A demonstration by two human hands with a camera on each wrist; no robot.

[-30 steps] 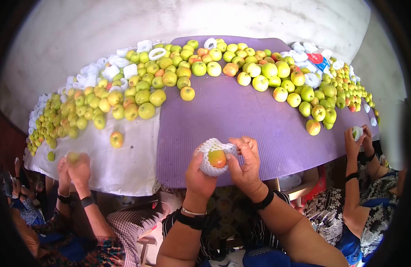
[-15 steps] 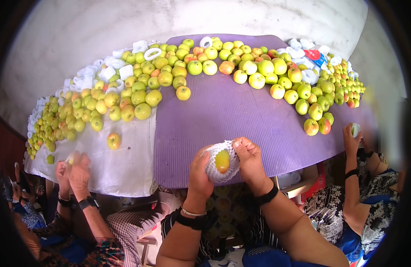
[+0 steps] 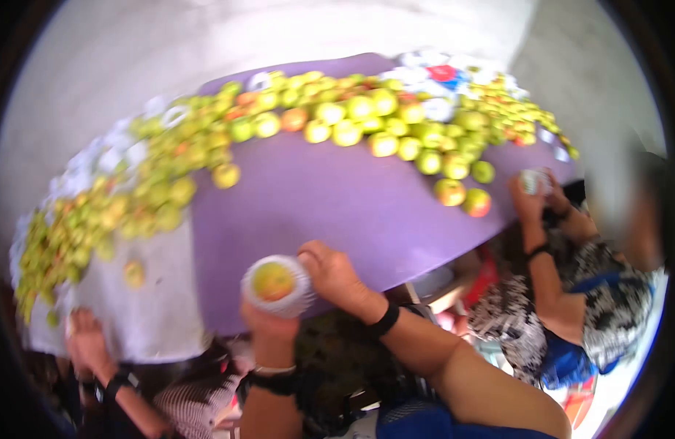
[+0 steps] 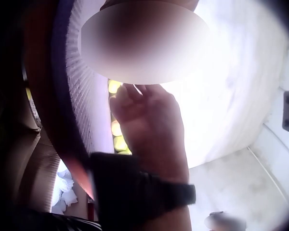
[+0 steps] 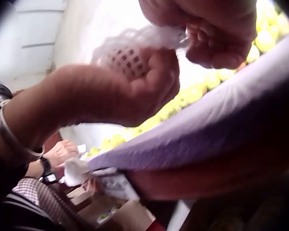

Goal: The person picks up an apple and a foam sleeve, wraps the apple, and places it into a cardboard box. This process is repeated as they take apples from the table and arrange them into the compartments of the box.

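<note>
The left hand (image 3: 270,325) grips an apple (image 3: 273,282) seated in a white foam net (image 3: 299,298), its fingers curled round the net. The apple is exposed at the open top of the net, above the near edge of the worktop. The right hand (image 3: 339,279) is at the side of the net, fingers curled, pinching its edge. In the left wrist view, a blurred patch covers part of the work.

A purple mat (image 3: 315,212) and a white sheet (image 3: 162,300) cover the worktop. Green-yellow and reddish apples (image 3: 346,132) lie in a curved band along the far side; white foam nets (image 3: 89,162) lie behind them at the left. A single apple (image 3: 134,274) rests apart on the white sheet. At the right, another person's hands (image 3: 529,199) hold a white item (image 3: 531,181).
</note>
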